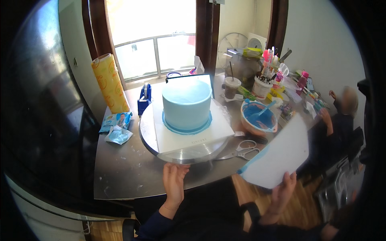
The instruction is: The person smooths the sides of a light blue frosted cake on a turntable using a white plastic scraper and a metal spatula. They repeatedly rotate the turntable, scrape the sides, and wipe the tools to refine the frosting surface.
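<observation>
A round cake (187, 106) coated in smooth light blue frosting stands on a square white cake board (219, 136). Some frosting rings its base. The board rests on a round metal cake turntable (191, 156). At the turntable's near edge is my left hand (173, 180), its curled fingers against the rim and partly hidden under it. My right hand (284, 188), off to the right beyond the table's front edge, grips a large white scraper board (277, 156) by its lower edge. Blue frosting is smeared along the scraper board's left edge.
Scissors (241, 152) and a bowl of blue frosting with a spatula (259, 116) lie right of the turntable. A tape dispenser (144, 100), wipes pack (116, 120) and yellow roll (110, 84) sit left. Tools and a lidded cup (232, 87) crowd behind. Another person (341, 108) sits far right.
</observation>
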Action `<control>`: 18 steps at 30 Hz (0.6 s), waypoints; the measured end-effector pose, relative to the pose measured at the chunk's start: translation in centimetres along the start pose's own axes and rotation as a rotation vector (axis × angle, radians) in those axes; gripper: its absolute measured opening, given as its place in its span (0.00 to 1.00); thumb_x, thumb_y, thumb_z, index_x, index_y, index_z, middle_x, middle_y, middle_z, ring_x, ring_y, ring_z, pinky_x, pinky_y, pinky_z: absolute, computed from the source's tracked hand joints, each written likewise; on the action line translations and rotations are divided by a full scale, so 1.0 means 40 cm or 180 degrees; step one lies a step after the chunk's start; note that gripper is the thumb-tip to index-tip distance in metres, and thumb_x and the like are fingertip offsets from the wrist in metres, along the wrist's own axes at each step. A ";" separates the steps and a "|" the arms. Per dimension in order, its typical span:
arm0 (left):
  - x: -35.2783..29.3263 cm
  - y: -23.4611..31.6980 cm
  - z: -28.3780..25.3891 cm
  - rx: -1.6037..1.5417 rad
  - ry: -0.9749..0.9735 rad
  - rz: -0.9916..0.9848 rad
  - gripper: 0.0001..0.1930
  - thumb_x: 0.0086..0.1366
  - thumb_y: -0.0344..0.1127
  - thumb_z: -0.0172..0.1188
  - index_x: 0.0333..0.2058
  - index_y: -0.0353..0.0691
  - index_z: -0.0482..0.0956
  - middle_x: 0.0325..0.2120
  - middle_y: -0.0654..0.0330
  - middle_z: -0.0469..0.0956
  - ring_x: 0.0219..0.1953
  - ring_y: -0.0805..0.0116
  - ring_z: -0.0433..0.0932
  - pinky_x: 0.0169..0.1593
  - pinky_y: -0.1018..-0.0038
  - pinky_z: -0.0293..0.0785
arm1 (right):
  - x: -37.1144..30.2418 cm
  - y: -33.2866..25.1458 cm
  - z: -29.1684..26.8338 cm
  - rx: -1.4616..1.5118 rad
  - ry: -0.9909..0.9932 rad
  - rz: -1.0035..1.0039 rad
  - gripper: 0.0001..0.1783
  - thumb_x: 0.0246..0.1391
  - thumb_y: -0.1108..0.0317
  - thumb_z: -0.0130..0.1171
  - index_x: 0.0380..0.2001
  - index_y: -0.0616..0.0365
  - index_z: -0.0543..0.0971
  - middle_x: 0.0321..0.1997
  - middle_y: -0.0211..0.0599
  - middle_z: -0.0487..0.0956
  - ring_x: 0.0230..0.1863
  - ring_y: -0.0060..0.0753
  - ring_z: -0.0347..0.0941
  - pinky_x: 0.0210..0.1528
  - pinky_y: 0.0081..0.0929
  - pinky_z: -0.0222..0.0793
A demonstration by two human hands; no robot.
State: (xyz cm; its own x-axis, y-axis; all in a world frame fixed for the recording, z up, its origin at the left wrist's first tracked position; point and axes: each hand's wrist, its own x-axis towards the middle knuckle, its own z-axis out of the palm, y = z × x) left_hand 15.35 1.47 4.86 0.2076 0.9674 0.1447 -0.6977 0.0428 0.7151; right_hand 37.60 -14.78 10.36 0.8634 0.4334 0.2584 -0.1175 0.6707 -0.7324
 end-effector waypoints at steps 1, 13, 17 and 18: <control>-0.015 -0.011 -0.011 0.0070 -0.0051 -0.0012 0.10 0.64 0.32 0.42 0.43 0.39 0.62 0.38 0.60 0.68 0.42 0.72 0.68 0.44 0.73 0.65 | -0.009 0.005 0.022 0.0105 -0.0135 0.0034 0.24 0.46 0.76 0.51 0.49 0.67 0.62 0.45 0.40 0.69 0.44 0.31 0.67 0.44 0.27 0.66; -0.245 -0.171 -0.258 0.1594 -0.1049 -0.1181 0.21 0.63 0.35 0.46 0.52 0.34 0.58 0.51 0.56 0.62 0.51 0.69 0.62 0.52 0.72 0.62 | -0.336 0.354 0.451 0.0040 -0.3415 0.3246 0.09 0.51 0.76 0.51 0.37 0.64 0.67 0.37 0.36 0.72 0.39 0.23 0.69 0.41 0.21 0.66; -0.263 -0.149 -0.343 0.1655 -0.1169 -0.2606 0.20 0.58 0.33 0.49 0.49 0.33 0.62 0.49 0.56 0.64 0.47 0.70 0.67 0.48 0.77 0.65 | -0.414 0.491 0.468 -0.0076 -0.3212 0.4599 0.10 0.51 0.75 0.50 0.38 0.62 0.65 0.38 0.38 0.71 0.40 0.26 0.69 0.43 0.24 0.66; -0.262 -0.147 -0.371 0.1497 -0.1270 -0.2884 0.20 0.57 0.32 0.49 0.49 0.33 0.63 0.50 0.56 0.64 0.47 0.70 0.67 0.48 0.77 0.64 | -0.423 0.516 0.463 0.0186 -0.3248 0.4611 0.11 0.51 0.74 0.51 0.39 0.62 0.65 0.39 0.38 0.71 0.42 0.27 0.68 0.44 0.26 0.66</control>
State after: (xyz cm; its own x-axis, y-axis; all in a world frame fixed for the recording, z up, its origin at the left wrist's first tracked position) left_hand 7.09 -5.21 -11.02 0.7778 0.4710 -0.4162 0.1396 0.5161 0.8451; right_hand 11.46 2.89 2.54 -0.5561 0.7941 -0.2455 -0.4726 -0.5451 -0.6925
